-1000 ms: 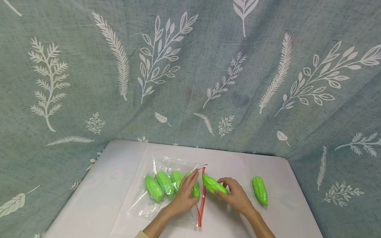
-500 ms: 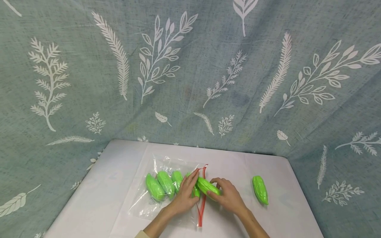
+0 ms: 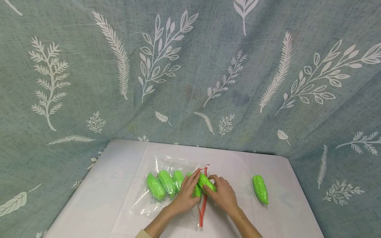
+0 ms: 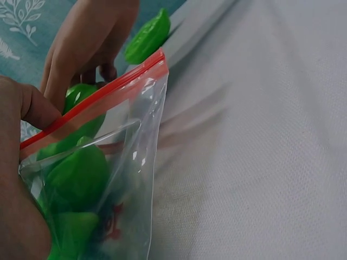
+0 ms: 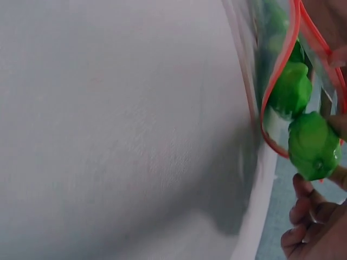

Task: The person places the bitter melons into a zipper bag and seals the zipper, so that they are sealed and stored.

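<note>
My left hand (image 3: 185, 195) lies over the mouth of a clear zip-lock bag (image 3: 142, 209) with a red zip strip (image 3: 203, 208). In the left wrist view its thumb (image 4: 40, 111) presses on the strip; the other fingers' hold is partly hidden. My right hand (image 3: 224, 195) grips a bright green bitter melon (image 3: 207, 183), whose front end is inside the bag's mouth. The right wrist view shows this bitter melon's blunt end (image 5: 313, 146) between the fingers, touching another melon (image 5: 291, 91) in the bag. Several more bitter melons (image 3: 156, 187) lie side by side inside, one partly under my left hand.
One loose bitter melon (image 3: 260, 189) lies to the right of my right hand. The white-covered table (image 3: 285, 211) holds everything. A grey-green curtain (image 3: 178, 82) with white leaf prints hangs behind and on both sides.
My right hand has moved left with the bitter melon, carrying its front end past the red strip into the bag. My left hand and the loose melon have stayed nearly in place.
</note>
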The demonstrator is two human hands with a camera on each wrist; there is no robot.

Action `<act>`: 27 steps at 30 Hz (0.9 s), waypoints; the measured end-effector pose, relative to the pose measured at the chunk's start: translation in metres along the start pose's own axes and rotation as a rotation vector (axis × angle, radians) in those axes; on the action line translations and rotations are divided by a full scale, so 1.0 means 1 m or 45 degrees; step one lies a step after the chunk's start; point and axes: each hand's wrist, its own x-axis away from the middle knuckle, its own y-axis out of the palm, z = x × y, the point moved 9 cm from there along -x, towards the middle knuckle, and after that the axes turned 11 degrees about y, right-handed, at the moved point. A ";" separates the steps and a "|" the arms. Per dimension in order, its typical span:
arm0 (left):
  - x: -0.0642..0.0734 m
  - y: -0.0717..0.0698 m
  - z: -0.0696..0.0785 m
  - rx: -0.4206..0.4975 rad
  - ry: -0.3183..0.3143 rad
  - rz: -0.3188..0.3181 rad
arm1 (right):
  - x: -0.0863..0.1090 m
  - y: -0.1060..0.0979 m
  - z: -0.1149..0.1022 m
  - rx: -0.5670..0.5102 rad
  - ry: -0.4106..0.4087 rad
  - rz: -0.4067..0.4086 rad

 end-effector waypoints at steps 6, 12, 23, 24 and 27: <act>0.000 0.000 0.000 -0.003 0.016 0.017 | -0.001 0.004 -0.004 -0.003 0.022 0.005; -0.001 -0.002 0.000 -0.015 0.028 0.028 | 0.001 0.010 -0.008 -0.054 0.018 -0.064; -0.001 -0.005 0.001 -0.028 0.051 0.055 | 0.002 0.017 -0.010 -0.133 0.065 -0.207; -0.001 -0.004 0.000 -0.025 0.050 0.055 | 0.002 0.017 -0.011 -0.139 0.058 -0.211; -0.001 -0.004 0.000 -0.006 0.045 0.054 | 0.002 0.018 -0.011 -0.178 0.038 -0.218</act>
